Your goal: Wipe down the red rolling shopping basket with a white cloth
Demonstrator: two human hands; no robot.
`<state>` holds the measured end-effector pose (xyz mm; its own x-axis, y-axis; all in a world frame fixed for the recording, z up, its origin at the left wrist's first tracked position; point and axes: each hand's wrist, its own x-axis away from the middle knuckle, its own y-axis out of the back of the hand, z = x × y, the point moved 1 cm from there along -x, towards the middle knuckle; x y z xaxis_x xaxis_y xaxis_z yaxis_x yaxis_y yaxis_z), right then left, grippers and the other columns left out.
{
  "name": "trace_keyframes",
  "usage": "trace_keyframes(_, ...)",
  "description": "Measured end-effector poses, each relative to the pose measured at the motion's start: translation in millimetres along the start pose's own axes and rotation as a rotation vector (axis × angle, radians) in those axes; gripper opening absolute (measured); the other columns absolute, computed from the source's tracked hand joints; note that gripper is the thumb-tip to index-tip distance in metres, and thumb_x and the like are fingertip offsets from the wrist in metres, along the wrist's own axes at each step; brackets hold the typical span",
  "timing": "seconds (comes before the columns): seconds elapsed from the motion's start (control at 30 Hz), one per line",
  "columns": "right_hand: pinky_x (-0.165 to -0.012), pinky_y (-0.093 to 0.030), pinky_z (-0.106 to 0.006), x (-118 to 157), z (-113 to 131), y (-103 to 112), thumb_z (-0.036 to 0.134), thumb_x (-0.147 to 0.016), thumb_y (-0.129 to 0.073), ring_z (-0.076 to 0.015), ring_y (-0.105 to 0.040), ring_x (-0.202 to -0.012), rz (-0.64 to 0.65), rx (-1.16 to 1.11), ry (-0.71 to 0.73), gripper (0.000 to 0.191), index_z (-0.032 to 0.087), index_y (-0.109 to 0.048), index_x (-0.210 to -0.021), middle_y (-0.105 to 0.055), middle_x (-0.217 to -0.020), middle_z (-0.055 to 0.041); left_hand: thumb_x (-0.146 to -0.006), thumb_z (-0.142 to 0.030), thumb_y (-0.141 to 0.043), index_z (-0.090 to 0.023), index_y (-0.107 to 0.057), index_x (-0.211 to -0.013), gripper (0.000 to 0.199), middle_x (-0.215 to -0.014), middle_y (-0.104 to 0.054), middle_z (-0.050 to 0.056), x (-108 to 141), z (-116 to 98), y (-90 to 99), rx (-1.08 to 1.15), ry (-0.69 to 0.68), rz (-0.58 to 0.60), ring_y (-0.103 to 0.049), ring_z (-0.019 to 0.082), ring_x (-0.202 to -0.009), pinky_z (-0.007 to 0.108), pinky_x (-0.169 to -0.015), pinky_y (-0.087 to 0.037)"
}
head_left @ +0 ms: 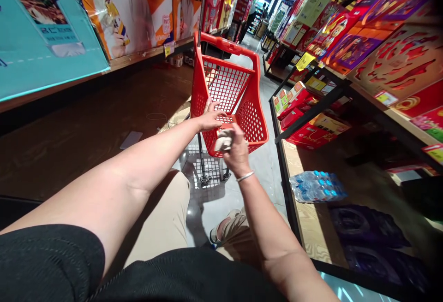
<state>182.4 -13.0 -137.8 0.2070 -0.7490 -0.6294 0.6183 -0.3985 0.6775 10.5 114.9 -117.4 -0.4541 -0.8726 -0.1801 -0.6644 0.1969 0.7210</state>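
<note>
A red plastic shopping cart (260, 113) with latticed walls stands in the aisle in front of me. My left hand (212, 118) reaches over its near left side, fingers stretched out and apart, with nothing seen in them. Whether it touches the cart's rim, I cannot tell. Close beside it, my right hand (238, 152) grips a crumpled whitish cloth (224, 140) at the cart's near edge. Motion blurs that hand slightly, and a bracelet circles its wrist.
Left of me, a shelf carries a turquoise box (41, 76) and orange cartons (155, 16). On the right, shelving (311, 117) holds gift boxes, with shrink-wrapped water bottles (316, 186) on its low board. A flat pale object (131, 139) lies at lower left. Grey floor (273, 173) runs between.
</note>
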Motion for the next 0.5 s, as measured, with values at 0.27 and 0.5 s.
trace_keyframes(0.27,-0.105,-0.043,-0.042,2,-4,18,0.011,-0.084,-0.062,-0.0241,-0.057,-0.124,0.185,0.128,0.206,0.051,0.027,-0.061,-0.132,-0.061,-0.137,-0.0098,-0.073,-0.032,-0.067,-0.025,-0.067,-0.129,0.056,-0.168,-0.016,0.004,5,-6,4.4,-0.029,0.026,0.018,0.007,0.038,-0.159,0.051,-0.131,0.001)
trace_keyframes(0.5,-0.112,-0.037,-0.052,28,-97,68,0.003,-0.072,-0.054,-0.0270,-0.047,-0.135,-0.006,0.170,-0.038,0.061,0.027,-0.063,-0.127,-0.050,-0.145,-0.0098,-0.073,-0.034,-0.068,-0.026,-0.069,-0.125,0.052,-0.167,-0.019,0.003,-1,0,0.3,0.009,-0.024,0.007,0.005,0.038,-0.159,0.052,-0.130,0.003)
